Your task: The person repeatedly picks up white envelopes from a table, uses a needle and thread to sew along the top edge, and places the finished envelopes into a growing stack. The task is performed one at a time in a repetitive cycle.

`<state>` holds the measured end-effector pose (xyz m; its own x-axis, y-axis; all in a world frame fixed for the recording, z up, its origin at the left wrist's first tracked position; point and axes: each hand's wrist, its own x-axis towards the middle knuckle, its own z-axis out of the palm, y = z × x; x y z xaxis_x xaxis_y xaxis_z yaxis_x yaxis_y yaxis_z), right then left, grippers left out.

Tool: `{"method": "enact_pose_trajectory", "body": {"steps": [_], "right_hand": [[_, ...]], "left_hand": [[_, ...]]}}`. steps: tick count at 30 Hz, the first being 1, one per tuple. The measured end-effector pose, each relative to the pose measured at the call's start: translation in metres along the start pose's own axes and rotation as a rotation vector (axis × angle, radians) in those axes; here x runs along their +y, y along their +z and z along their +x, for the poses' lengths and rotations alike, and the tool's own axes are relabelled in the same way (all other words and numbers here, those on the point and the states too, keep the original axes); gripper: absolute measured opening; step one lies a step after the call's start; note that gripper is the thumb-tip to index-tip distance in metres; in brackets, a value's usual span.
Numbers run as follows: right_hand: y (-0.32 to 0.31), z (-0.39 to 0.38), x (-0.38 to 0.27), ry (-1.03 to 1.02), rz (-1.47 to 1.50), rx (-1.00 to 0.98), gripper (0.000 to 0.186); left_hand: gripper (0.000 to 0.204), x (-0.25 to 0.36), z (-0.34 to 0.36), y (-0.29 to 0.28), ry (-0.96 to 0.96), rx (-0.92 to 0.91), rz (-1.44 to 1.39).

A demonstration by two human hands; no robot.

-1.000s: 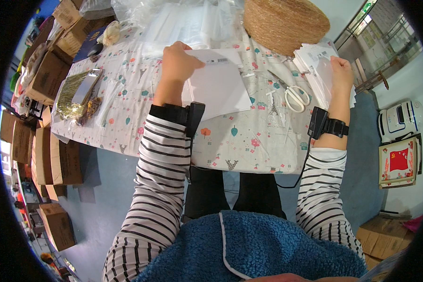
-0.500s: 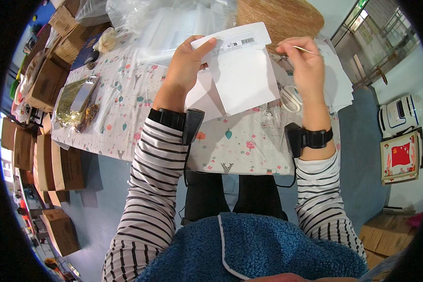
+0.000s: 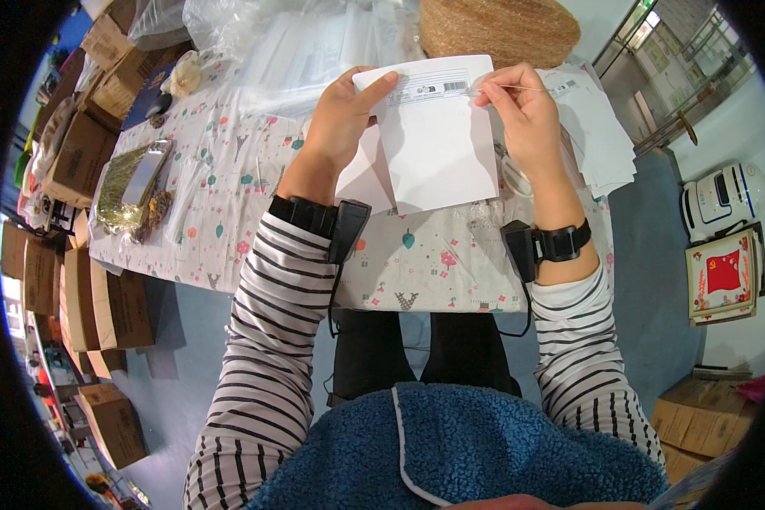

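My left hand [image 3: 342, 117] is closed on the upper left of a white folded paper sheet [image 3: 438, 157], with its thumb on the front. A barcode and small printed marks run along the sheet's upper strip. At the sheet's upper right, my right hand [image 3: 527, 119] pinches a thin pale stick [image 3: 531, 87], its tip against or just over the paper beside the barcode. Another white paper [image 3: 364, 174] shows below the sheet on the left. White-handled scissors [image 3: 516, 178] lie partly hidden beside my right wrist.
More white sheets [image 3: 599, 149] are stacked on the right of the patterned tablecloth [image 3: 314, 263]. Clear plastic bags [image 3: 302, 55] and a brown wrapped bundle [image 3: 497, 32] stand at the back. A clear packet of greenish material [image 3: 132, 183] lies left. Cardboard boxes [image 3: 85, 161] line the left side.
My right hand has moved left with the thin stick, from beside the sheet to its upper right edge. The sheet has turned slightly more level and its top edge has come lower.
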<state>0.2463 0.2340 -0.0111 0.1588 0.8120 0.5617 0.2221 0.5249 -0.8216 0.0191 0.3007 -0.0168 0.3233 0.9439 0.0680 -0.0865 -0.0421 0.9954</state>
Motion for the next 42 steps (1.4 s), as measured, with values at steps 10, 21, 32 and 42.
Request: {"method": "enact_pose_trajectory", "body": {"steps": [10,21,32,42], "right_hand": [[-0.001,-0.001,0.0,-0.025,-0.08,-0.057,0.005],[0.0,-0.002,-0.004,-0.046,-0.291,-0.037,0.007],[0.006,-0.004,-0.004,-0.012,-0.113,-0.035,0.005],[0.0,0.002,0.001,0.055,0.252,-0.083,0.006]], "left_hand": [[0.042,0.001,-0.001,0.002,0.016,0.012,-0.099],[0.042,0.002,-0.002,0.002,-0.002,-0.024,-0.022],[0.048,0.001,-0.003,0.006,-0.015,-0.157,-0.296],[0.054,0.011,-0.014,-0.001,-0.171,-0.341,-0.594]]}}
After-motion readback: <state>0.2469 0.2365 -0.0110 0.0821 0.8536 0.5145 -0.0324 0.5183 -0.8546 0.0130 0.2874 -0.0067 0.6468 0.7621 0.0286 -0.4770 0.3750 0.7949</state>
